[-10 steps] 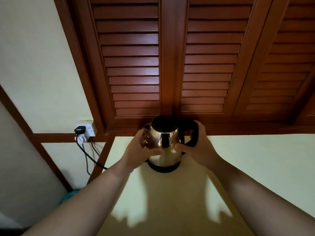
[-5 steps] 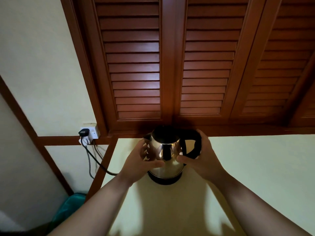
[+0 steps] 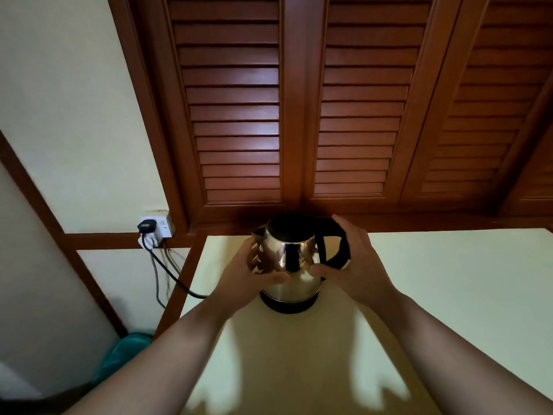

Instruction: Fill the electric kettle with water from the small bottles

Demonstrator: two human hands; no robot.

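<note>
**Both hands on the kettle, no bottles in sight**

We have our fingers (image 3: 321,269) wrapped on the kettle (image 3: 288,262) from both sides. The left hand (image 3: 254,274) cups the shiny body below the spout, thumb across the near face, fingers curled round the far left side. The right hand (image 3: 356,265) closes on the right side, thumb on the steel, the other fingers reaching over the black handle (image 3: 336,250). Neither hand holds anything else.

The kettle stands upright on its black base (image 3: 288,305), at the far left part of the tabletop (image 3: 449,280), close to the louvred doors (image 3: 299,100). A cord (image 3: 173,280) runs from the base side toward the wall socket (image 3: 155,229) on the left.

We judge this to be the opening step: steadying or placing the kettle before any pouring. Next we would need the lid open and a bottle brought to hand, so at least one hand must let go.

The top of the kettle reads only as a dark patch; we cannot tell whether a lid is on or off, nor whether there is water inside. No bottles show anywhere. Whether the kettle is fully seated on the base is hard to make out, and where the cord joins it is hidden by the left wrist.
</note>
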